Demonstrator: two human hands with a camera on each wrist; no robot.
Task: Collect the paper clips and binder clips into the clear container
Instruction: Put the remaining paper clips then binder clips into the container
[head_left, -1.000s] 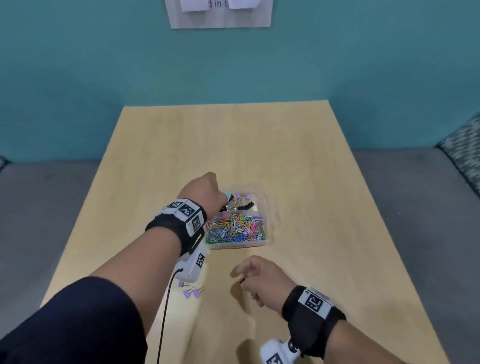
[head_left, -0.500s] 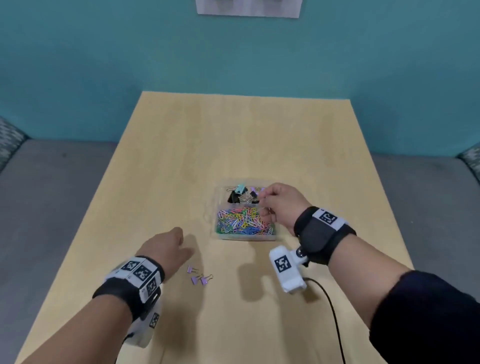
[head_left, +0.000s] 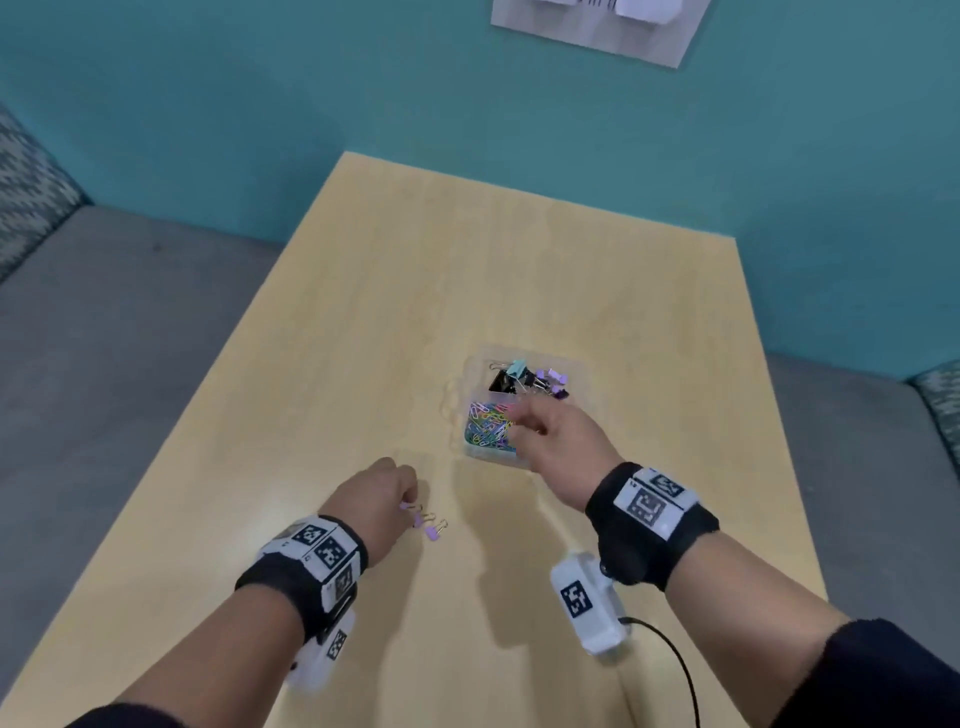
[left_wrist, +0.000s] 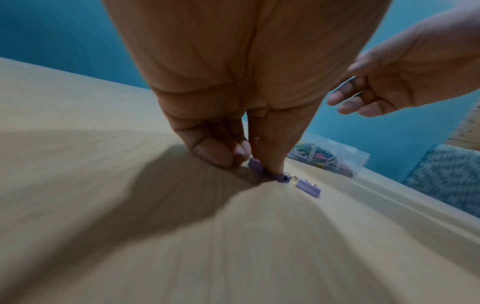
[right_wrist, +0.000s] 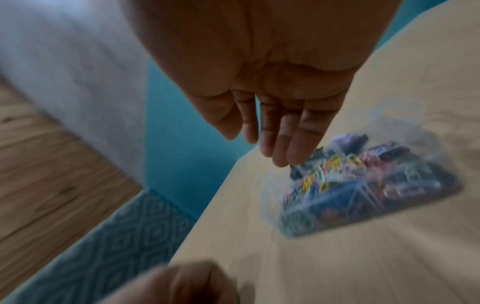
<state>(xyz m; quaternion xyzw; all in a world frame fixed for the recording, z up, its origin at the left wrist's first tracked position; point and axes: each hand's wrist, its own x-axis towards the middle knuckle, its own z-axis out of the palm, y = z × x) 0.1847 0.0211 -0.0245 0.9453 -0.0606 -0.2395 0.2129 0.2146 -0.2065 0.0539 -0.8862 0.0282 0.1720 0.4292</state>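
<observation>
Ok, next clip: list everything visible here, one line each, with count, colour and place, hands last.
Clear container: one, transparent, two compartments, mid-table.
Paper clips: many, mixed colours, near compartment of the container.
Binder clips in the container: several, black, teal and purple, far compartment.
Loose binder clips: three, purple, on the table by the left hand.
Table: one, light wood.
Wall: teal, behind the table.
Paper sheet: one, white, on the wall.
Wristbands: two, black with white marker tags, one per wrist.
Left hand: fingertips pinching a loose purple clip on the table.
Right hand: fingers relaxed, holding nothing, over the container.
</observation>
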